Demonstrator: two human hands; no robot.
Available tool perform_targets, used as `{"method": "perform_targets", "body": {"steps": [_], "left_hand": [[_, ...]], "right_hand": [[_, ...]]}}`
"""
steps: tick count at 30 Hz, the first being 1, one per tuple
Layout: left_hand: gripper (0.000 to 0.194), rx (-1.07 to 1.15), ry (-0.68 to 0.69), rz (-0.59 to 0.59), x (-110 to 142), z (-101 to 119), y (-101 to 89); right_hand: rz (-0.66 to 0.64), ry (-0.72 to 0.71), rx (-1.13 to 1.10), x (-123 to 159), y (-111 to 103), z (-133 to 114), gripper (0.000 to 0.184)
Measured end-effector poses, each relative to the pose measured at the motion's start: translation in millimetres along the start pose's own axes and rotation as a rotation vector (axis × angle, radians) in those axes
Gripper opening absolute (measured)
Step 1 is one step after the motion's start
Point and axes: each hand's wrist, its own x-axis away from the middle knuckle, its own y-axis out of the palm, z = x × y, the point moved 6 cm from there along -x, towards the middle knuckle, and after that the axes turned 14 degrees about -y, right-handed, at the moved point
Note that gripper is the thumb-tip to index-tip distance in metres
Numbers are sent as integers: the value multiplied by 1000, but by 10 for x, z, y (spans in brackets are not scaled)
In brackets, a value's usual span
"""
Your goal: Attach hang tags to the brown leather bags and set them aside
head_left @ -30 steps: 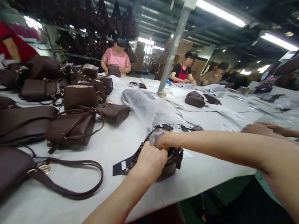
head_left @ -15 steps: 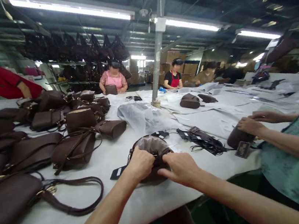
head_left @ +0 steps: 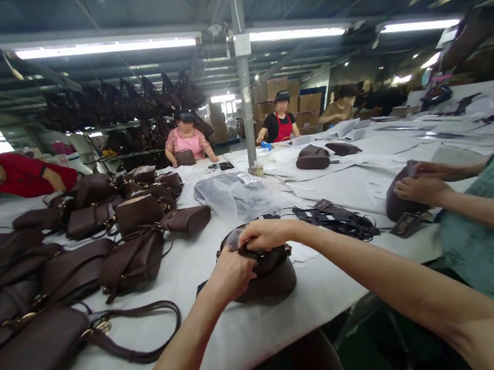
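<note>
A small dark brown handbag (head_left: pixel 272 282) stands on the white-covered table in front of me. My left hand (head_left: pixel 232 273) is closed on the left side of its top opening. Reaching across the top, my right hand (head_left: pixel 265 233) has its fingers curled at the rim, close to my left fingertips. A bit of clear plastic film (head_left: pixel 232 239) pokes up between the two hands. Part of a black tag (head_left: pixel 201 287) shows at the bag's left. My fingers hide most of the opening.
Many brown handbags (head_left: pixel 133 262) cover the left of the table (head_left: pixel 197 351). Beyond my bag lie a plastic bag (head_left: pixel 230 196) and black tags (head_left: pixel 339 221). A post (head_left: pixel 244 87) rises behind. At right, a co-worker's hands (head_left: pixel 422 188) hold another bag; several people work around the table.
My right hand has moved left from the bag's right side to beside my left hand. The film lining the opening is now mostly out of sight. The view has shifted slightly.
</note>
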Motion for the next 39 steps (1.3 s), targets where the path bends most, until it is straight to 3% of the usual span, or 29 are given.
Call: {"method": "perform_targets", "body": {"steps": [5, 8, 10, 16, 22, 25, 27, 29, 31, 34, 36, 39], "left_hand": [[9, 407, 78, 163, 250, -122, -152], [13, 650, -100, 323, 267, -316, -228], [7, 702, -221, 350, 205, -384, -220], [26, 664, -270, 203, -78, -250, -142], [22, 453, -317, 54, -209, -139, -107], [35, 449, -307, 18, -257, -91, -116], [30, 451, -271, -11, -279, -59, -100], [23, 437, -263, 10, -280, -66, -90], [22, 425, -279, 51, -260, -94, -82], [21, 406, -302, 69, -217, -113, -51], [20, 389, -308, 71, -200, -106, -31], [19, 415, -308, 124, -194, -110, -29]], "right_hand": [[185, -38, -488, 215, 99, 239, 23], [250, -57, -578, 316, 85, 293, 28], [246, -65, -557, 319, 63, 268, 28], [221, -37, -336, 360, -70, 137, 22], [419, -46, -72, 699, -182, 134, 20], [475, -89, 52, 748, -77, 49, 14], [469, -143, 87, 714, 82, -40, 9], [546, -165, 218, 718, 220, -97, 10], [717, -76, 401, 824, 309, -38, 17], [1060, 205, 550, 1192, 379, 268, 13], [1246, 393, 400, 1446, 431, 573, 6], [1285, 452, -118, 1512, 521, 941, 30]]}}
